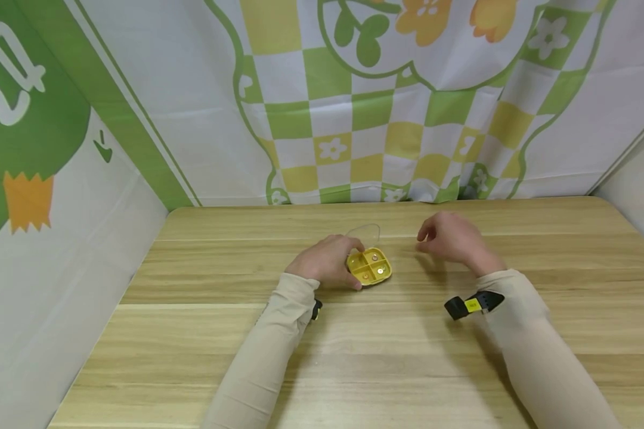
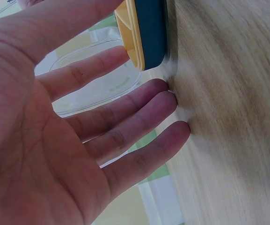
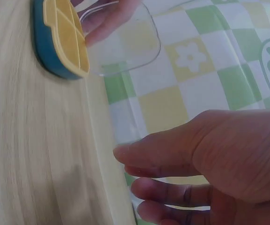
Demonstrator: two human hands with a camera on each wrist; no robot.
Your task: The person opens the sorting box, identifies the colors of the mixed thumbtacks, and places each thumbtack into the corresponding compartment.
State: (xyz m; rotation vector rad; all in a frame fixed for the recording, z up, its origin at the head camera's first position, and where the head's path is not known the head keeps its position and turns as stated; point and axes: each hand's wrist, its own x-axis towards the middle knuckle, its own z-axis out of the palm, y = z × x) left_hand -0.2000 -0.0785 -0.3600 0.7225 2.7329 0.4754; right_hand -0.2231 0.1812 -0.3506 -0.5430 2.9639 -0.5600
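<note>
A small pill box (image 1: 372,277), yellow inside with a dark teal shell, sits on the table with its clear lid (image 3: 139,51) swung up at the far side. Dividers split it into several compartments, and small round pieces (image 1: 380,271) lie in some of them. My left hand (image 1: 324,260) holds the box at its left end between thumb and index finger; in the left wrist view the other fingers stretch toward the tabletop. To the right of the box, my right hand (image 1: 451,237) hovers with loosely bent fingers. Nothing shows between its thumb and fingertips in the right wrist view.
The wooden table (image 1: 381,369) ends at the back against a green, yellow and white checked curtain (image 1: 365,113). A printed cloth (image 1: 112,196) hangs along the left side. Each wrist carries a black strap, the right one (image 1: 485,302) with a yellow label.
</note>
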